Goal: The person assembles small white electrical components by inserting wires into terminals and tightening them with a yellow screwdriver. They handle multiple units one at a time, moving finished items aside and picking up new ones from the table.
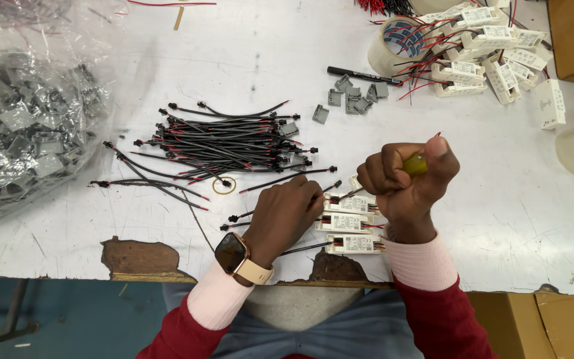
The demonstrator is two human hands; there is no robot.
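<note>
Head view, and we start with the table [247,46]: a white painted top, scuffed, with the coating chipped away to bare brown at the near edge. At the far-left corner sits a crinkly clear plastic bag [24,126] full of small grey clips. Across the middle lies the bundle of black and red wire leads [224,143], thin and springy, with black plugs on the ends. At the far-right corner we see a heap of white rectangular modules [486,50] with wires already on, plus tape rolls [393,43].

Now the hands. Our left hand [284,216], watch on the wrist, has its fingers pressed down, pinching a lead against the white modules [348,224] stacked flat by the near edge. Our right hand [410,179] is a closed fist around a yellow-handled screwdriver [416,163], tip angled down toward the top module.

What could go wrong? We judge the tip could skid off the smooth plastic casing toward the left fingers, which sit right beside it. The thin lead could spring out of its terminal if the pinch loosens. The stack of three could slide, being slick on slick.
</note>
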